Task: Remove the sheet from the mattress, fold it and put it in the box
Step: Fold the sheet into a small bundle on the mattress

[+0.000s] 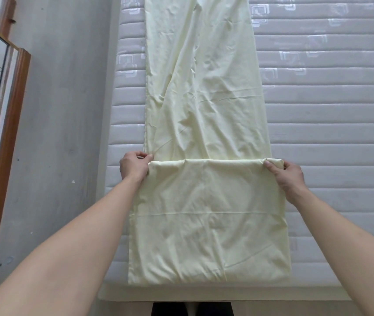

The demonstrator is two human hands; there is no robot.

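A pale yellow sheet (204, 99) lies as a long narrow strip down the grey quilted mattress (329, 110). Its near end is folded over itself into a thick layered panel (208, 224) that reaches the mattress's front edge. My left hand (134, 166) grips the left corner of the fold's far edge. At the right corner of that same edge my right hand (287, 176) pinches the cloth, thumb on top. No box is in view.
A grey concrete floor (56, 133) runs along the mattress's left side. A wood-framed mirror or door (1, 133) leans at the far left. Bare mattress stretches to the right of the sheet. Dark feet show below the front edge.
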